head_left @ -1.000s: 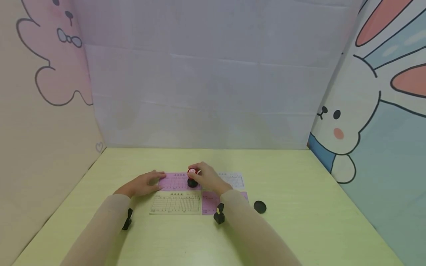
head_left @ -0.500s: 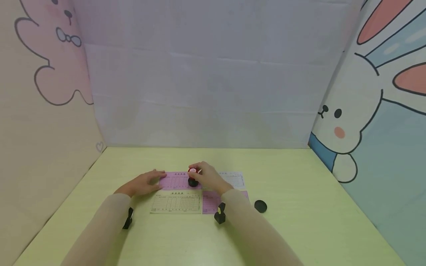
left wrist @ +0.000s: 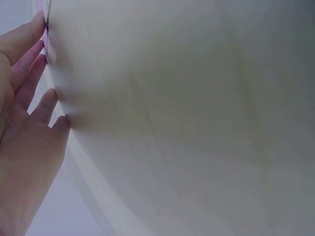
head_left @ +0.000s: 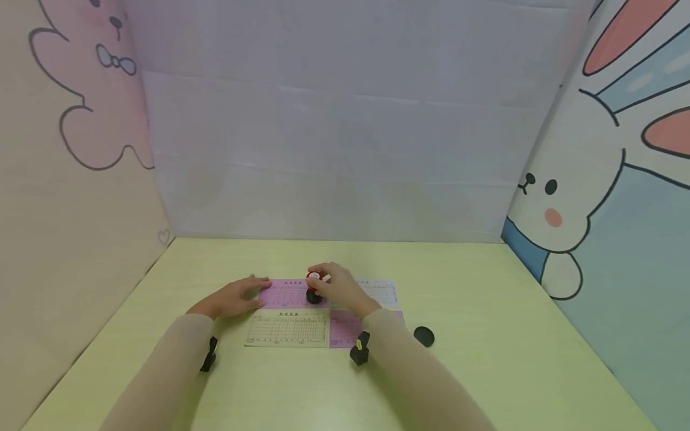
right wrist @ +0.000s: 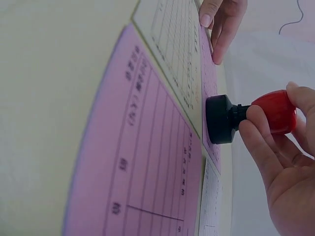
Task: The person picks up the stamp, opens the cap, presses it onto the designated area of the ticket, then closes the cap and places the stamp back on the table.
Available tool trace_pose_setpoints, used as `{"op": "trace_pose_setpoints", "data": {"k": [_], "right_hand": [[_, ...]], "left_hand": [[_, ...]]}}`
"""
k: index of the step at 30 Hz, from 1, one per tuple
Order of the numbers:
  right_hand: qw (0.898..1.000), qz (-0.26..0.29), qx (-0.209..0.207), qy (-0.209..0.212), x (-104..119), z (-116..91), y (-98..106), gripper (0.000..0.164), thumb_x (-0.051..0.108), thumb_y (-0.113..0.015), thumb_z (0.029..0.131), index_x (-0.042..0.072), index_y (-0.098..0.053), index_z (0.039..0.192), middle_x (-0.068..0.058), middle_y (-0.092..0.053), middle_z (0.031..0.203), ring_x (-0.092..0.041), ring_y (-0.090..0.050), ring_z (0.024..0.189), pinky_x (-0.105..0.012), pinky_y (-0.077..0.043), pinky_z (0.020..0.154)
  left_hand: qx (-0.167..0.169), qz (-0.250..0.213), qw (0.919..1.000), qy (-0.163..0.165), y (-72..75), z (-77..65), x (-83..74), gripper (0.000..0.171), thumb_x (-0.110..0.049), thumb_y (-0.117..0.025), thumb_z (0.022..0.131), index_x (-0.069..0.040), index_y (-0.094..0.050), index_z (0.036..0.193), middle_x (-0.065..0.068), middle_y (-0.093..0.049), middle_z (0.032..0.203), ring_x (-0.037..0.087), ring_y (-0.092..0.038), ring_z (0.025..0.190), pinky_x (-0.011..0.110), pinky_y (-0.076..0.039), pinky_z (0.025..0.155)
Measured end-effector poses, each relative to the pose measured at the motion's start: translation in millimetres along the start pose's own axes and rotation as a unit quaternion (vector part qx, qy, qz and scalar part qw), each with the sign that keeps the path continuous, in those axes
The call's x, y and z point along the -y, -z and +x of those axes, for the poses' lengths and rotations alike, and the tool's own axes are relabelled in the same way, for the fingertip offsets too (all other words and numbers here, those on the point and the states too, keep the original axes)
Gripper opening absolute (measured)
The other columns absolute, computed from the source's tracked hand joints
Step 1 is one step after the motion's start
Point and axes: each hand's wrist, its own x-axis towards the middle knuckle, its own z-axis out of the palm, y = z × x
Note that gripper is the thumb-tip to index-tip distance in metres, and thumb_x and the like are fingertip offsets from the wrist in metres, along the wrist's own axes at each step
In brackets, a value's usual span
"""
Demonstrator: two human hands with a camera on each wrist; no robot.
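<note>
A round stamp with a red knob and a black base is gripped by my right hand, fingers and thumb around the knob. Its base stands on the right part of the far pink form, upright in the right wrist view. My left hand lies at the left edge of that form, fingers spread and fingertips on the paper's edge. In the left wrist view, the fingers reach down to the table surface. The stamp's face is hidden against the paper.
A yellow form lies nearer, a second pink form beside it, partly under the right forearm. A white form sits behind the right wrist. A black round cap rests on the table to the right. Walls enclose the table's back and sides.
Both hands keep their places on the far pink form, and the stamp stays on the same spot. Only the head view shifts slightly.
</note>
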Motion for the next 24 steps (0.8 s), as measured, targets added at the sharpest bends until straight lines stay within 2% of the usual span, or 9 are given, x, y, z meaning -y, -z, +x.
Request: {"op": "trace_pose_setpoints", "data": {"k": [5, 11, 16, 24], "right_hand": [[1.000, -0.010, 0.001, 0.012, 0.0, -2.4, 1.7, 0.043, 0.027, -0.063, 0.101, 0.002, -0.059, 0.136, -0.007, -0.058, 0.110, -0.010, -0.068, 0.078, -0.023, -0.057, 0.071], [1.000, 0.006, 0.000, 0.005, 3.0, -8.6, 9.8, 0.043, 0.030, -0.060, 0.102, 0.006, -0.059, 0.138, -0.007, -0.061, 0.121, -0.010, -0.070, 0.082, -0.025, -0.057, 0.074], [1.000, 0.025, -0.004, 0.009, 9.4, -12.9, 22.2, 0.044, 0.031, -0.060, 0.102, 0.006, -0.058, 0.139, -0.011, -0.062, 0.124, -0.013, -0.072, 0.086, -0.032, -0.057, 0.082], [1.000, 0.010, -0.006, 0.023, 6.1, -18.1, 41.1, 0.045, 0.034, -0.060, 0.102, 0.008, -0.059, 0.139, -0.008, -0.063, 0.119, -0.015, -0.073, 0.088, -0.041, -0.054, 0.090]], "left_hand": [[-0.001, 0.012, 0.9999, -0.001, 0.4, 0.4, 1.2, 0.054, -0.025, -0.065, 0.099, -0.006, -0.050, 0.147, 0.018, -0.037, 0.157, 0.051, -0.016, 0.145, 0.069, -0.012, 0.114], [0.002, 0.010, 0.9999, 0.003, 0.7, -2.0, -0.7, 0.055, -0.026, -0.065, 0.099, -0.005, -0.050, 0.147, 0.019, -0.037, 0.156, 0.051, -0.017, 0.145, 0.070, -0.013, 0.113], [0.002, 0.001, 1.0000, 0.007, 1.7, -2.7, -0.9, 0.055, -0.025, -0.065, 0.099, -0.005, -0.050, 0.147, 0.019, -0.036, 0.157, 0.051, -0.016, 0.146, 0.070, -0.012, 0.114], [0.003, -0.009, 0.9999, 0.011, 2.6, -3.6, -1.0, 0.054, -0.024, -0.065, 0.099, -0.006, -0.050, 0.147, 0.017, -0.036, 0.158, 0.049, -0.015, 0.146, 0.069, -0.011, 0.114]]}}
